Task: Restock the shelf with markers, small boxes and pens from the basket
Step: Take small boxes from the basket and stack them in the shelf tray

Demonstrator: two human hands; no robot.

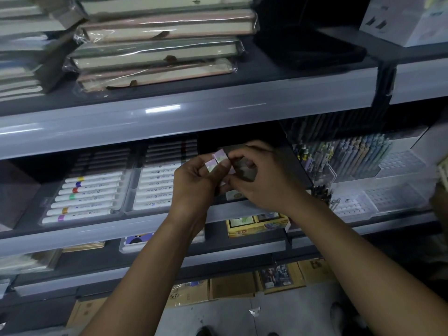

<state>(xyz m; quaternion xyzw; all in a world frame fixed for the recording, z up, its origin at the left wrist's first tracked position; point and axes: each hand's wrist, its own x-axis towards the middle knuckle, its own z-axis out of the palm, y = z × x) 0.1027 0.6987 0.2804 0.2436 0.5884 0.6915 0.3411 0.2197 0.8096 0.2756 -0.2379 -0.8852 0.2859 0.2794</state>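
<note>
Sitting stocked already on the shelf [169,221]: markers [84,197] in trays at left, pens [351,154] upright at right. Filling the dark middle gap, judging by the stance; basket out of view. Pinching small boxes [219,157] at fingertips with left hand [194,187]; curling right hand [261,180] around more boxes just beside.

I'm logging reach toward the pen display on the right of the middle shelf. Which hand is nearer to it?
Right. The right hand is just left of the pen display, while the left hand, holding small boxes, sits farther left, in front of the marker trays.
</note>
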